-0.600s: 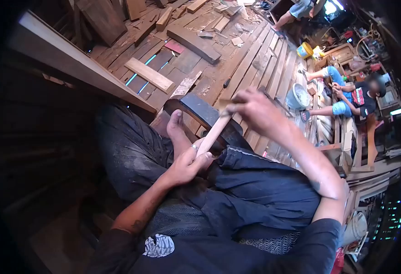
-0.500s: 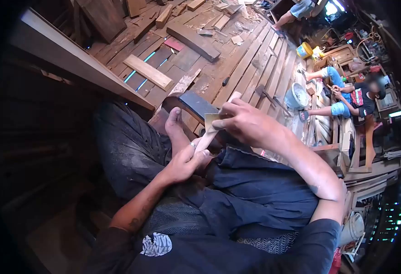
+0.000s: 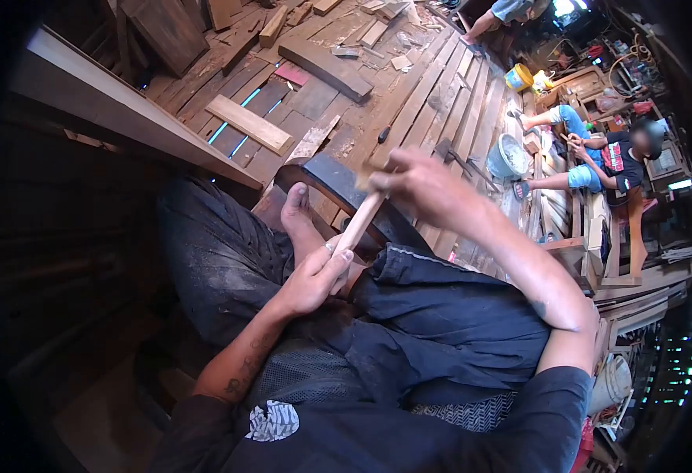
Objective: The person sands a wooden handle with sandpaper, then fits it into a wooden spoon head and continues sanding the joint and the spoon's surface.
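My left hand is closed around the lower end of a pale, narrow wooden stick, which slants up and to the right above my lap. At the stick's upper end, my right hand pinches a tan piece of sandpaper against the wood. Motion blurs the right fingers and the sheet. Behind the stick lies a dark, curved-edged block, beside my bare foot.
Boards and offcuts lie on the plank floor, with a hammer-like tool further right. A bucket stands near a seated person holding something small. A long beam runs along the left.
My right hand has slid the sandpaper up the stick toward its far end, uncovering more of the wood. My left hand keeps its grip. The view has shifted slightly.
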{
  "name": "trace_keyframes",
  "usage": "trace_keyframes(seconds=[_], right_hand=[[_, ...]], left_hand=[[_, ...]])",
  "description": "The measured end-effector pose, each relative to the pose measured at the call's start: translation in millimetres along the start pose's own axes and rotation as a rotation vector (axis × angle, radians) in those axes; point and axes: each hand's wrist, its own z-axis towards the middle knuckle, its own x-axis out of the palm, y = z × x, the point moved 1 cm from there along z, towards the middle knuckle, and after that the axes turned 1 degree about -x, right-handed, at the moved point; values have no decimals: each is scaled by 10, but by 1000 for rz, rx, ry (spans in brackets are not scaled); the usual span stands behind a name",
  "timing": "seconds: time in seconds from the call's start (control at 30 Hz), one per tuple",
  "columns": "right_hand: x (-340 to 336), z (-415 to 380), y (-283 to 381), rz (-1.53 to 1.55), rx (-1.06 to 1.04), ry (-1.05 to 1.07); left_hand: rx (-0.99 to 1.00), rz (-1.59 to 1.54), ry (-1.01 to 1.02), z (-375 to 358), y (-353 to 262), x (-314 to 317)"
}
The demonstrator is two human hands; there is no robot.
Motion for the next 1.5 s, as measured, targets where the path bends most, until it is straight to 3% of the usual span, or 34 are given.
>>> trace_keyframes(seconds=[0.07,0.2,0.3,0.33,0.43,0.47,0.5,0.57,0.67,0.77,0.9,0.93,1.03,1.07,1.17,1.2,1.3,1.37,1.5], right_hand=[[68,-23,141,146,-150,-54],[45,41,-58,5,11,-50],[63,18,58,-14,32,-6],[65,8,113,83,-59,-25],[70,56,137,252,-52,11],[37,83,78,135,54,59],[27,89,-9,120,29,-50],[107,50,-57,18,86,-33],[64,40,216,182,-61,64],[28,107,50,134,111,102],[20,15,9,26,95,36],[-10,5,50,177,36,39],[19,44,-54,202,151,66],[107,14,-245,48,57,-82],[191,30,-104,55,-14,-144],[136,32,38,118,-14,-43],[155,74,-6,110,-93,-104],[112,36,-245,-105,-6,-144],[74,18,29,34,-114,-81]], left_hand=[[7,9,-10,-52,-63,42],[-75,-30,1,-68,-193,66],[-92,-38,-11,-82,-295,94],[-95,-41,-17,-90,-331,106],[-122,22,-13,-104,-246,63],[-116,55,-14,-93,-231,38],[-94,60,-31,-97,-245,62],[-49,75,-59,-73,-280,127],[-25,95,-76,-64,-232,153],[-68,52,-89,-98,-291,161],[-76,187,-88,-64,-271,89],[-78,191,-96,-73,-273,98],[-93,109,-73,-109,-268,121],[-84,64,-63,-91,-286,128],[-51,90,-84,-77,-228,114],[-58,78,-76,-69,-249,105],[-112,49,-46,-103,-278,56],[-128,23,-30,-86,-295,21],[-124,11,-29,-91,-342,44]])
